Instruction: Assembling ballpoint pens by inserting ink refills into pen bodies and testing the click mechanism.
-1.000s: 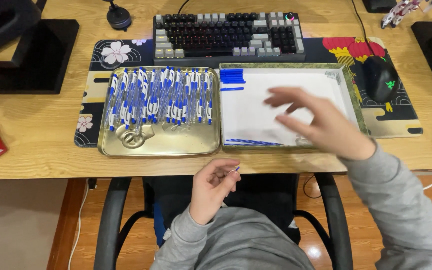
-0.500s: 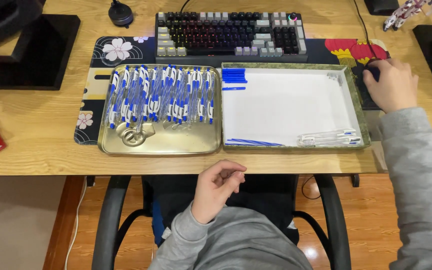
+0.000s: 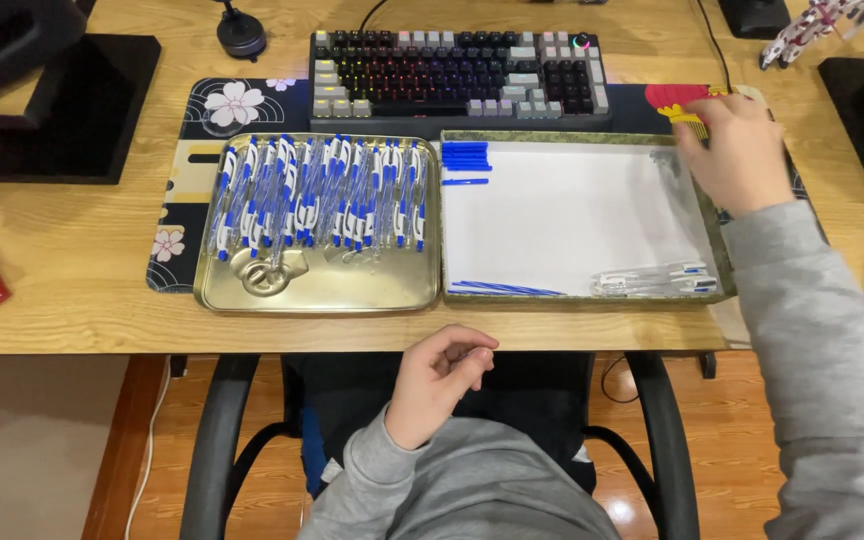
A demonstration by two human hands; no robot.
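The wooden surface [image 3: 72,260] carries a keyboard [image 3: 457,75], a gold tray [image 3: 317,290] of blue-and-clear pens [image 3: 317,195], and a white-lined tray [image 3: 572,215]. The right hand [image 3: 737,150] rests past that tray's far right corner, its grip loosely curled, empty. The left hand [image 3: 437,380] sits below the edge, fingers pressed together.

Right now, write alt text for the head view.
A person's right hand reaches past a white-lined tray beside a gold metal tray of blue-and-white pens on a wooden desk; the left hand rests curled below.
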